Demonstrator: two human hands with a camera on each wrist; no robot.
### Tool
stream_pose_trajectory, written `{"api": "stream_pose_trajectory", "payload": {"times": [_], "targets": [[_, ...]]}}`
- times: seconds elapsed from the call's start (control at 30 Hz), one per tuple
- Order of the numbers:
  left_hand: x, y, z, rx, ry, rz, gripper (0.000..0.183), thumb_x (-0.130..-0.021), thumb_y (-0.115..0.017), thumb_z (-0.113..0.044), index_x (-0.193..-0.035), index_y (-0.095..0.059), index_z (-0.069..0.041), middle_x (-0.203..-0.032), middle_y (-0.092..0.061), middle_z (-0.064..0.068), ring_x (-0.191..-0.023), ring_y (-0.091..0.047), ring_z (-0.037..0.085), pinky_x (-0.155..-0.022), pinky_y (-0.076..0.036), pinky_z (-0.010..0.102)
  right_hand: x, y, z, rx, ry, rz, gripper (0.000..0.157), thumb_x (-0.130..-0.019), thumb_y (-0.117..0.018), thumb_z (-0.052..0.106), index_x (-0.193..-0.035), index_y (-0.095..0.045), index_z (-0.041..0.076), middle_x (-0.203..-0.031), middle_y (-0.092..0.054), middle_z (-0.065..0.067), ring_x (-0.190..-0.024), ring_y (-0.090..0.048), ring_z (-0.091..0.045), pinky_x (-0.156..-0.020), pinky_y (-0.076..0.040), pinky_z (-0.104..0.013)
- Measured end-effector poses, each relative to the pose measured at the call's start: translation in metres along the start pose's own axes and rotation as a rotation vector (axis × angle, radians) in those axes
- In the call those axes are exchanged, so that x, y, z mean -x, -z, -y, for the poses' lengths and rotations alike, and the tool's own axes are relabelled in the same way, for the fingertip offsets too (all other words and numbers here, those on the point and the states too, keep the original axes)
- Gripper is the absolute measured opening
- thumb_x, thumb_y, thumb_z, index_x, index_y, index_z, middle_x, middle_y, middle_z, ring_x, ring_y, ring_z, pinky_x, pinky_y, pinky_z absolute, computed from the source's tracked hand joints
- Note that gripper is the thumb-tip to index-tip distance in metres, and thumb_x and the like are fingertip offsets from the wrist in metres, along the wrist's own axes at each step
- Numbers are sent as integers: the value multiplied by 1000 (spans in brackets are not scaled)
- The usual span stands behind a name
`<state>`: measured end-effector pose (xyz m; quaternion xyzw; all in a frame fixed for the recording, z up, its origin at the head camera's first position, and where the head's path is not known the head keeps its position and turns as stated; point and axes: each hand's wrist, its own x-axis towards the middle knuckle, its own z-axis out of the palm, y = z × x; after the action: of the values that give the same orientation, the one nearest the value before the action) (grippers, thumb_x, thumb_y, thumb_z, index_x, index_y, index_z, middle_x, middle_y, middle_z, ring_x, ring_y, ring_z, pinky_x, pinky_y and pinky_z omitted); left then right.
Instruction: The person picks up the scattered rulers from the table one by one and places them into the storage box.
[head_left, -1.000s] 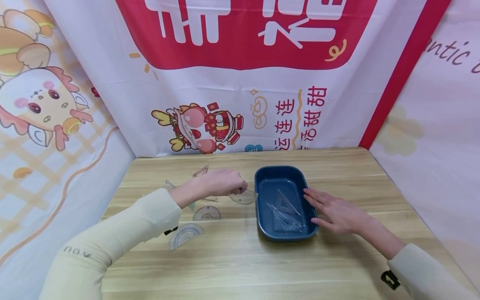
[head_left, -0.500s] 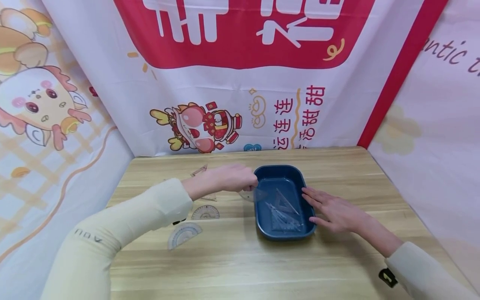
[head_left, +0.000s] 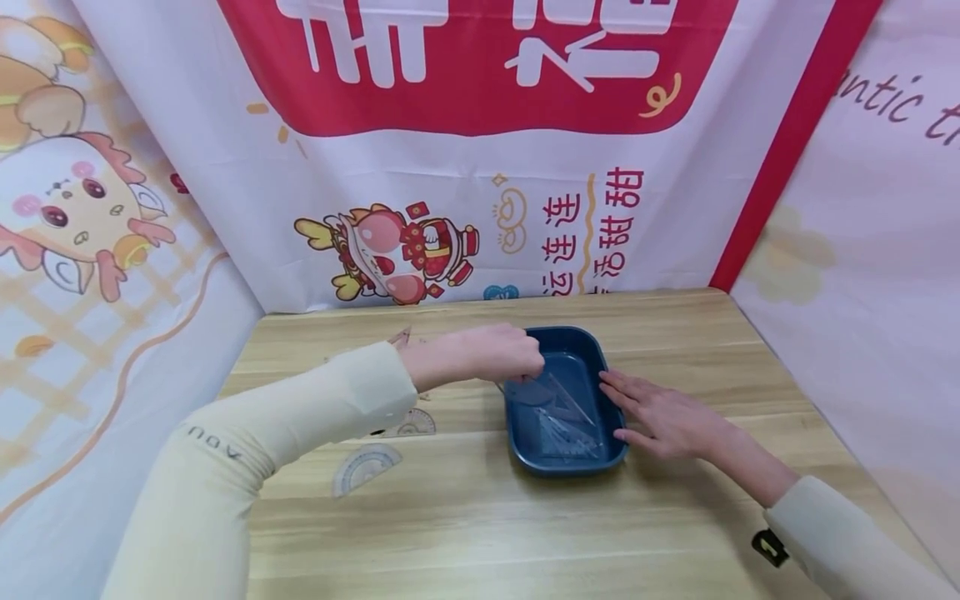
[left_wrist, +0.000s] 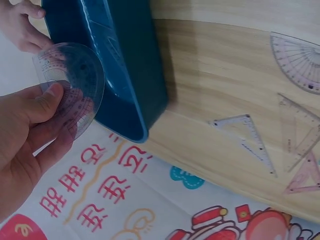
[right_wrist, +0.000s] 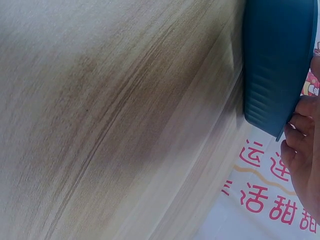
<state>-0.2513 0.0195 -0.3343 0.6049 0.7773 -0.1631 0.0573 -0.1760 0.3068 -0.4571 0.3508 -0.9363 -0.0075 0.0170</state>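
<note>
A clear half-round protractor (left_wrist: 82,85) is pinched between the thumb and fingers of my left hand (head_left: 501,354). That hand is over the left side of a dark blue rectangular tray (head_left: 567,464). Inside the tray lie clear set squares (head_left: 570,437), overlapping each other. My right hand (head_left: 667,417) rests its fingertips on the tray's right rim, fingers extended; the right wrist view shows them against the tray wall (right_wrist: 275,70). On the table left of the tray, a protractor (head_left: 367,468) lies nearest me, and another protractor (head_left: 415,422) is partly covered by my left sleeve.
In the left wrist view, a small set square (left_wrist: 245,137), a larger one (left_wrist: 297,127) and a pinkish one (left_wrist: 306,175) lie on the wooden table (head_left: 450,533). A printed cloth (head_left: 480,158) hangs behind the table's far edge.
My left hand has moved right, carrying the protractor from beside the tray to over it. The right hand stays at the tray's right rim.
</note>
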Motion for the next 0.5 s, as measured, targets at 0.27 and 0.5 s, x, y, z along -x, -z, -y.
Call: {"api": "stream_pose_trajectory", "payload": {"times": [0.27, 0.5], "targets": [[-22, 10, -12, -111, -47, 39, 20, -94, -52, -13, -77, -62, -17, -68, -50, -5, -61, -44, 12, -56, -37, 22, 2, -1, 0, -3, 9, -11, 71, -91, -49, 51, -145, -30, 9, -154, -22, -7, -139, -28, -27, -103, -39, -47], [-35, 15, -21, -154, -75, 105, 18, -96, -50, -21, -98, -68, -17, -95, -66, -2, -75, -58, 12, -67, -50, 24, 2, -1, -1, 7, 15, -4, 71, -91, -48, 51, -145, -30, 8, -155, -22, -8, -140, -26, -25, -106, -36, -45]]}}
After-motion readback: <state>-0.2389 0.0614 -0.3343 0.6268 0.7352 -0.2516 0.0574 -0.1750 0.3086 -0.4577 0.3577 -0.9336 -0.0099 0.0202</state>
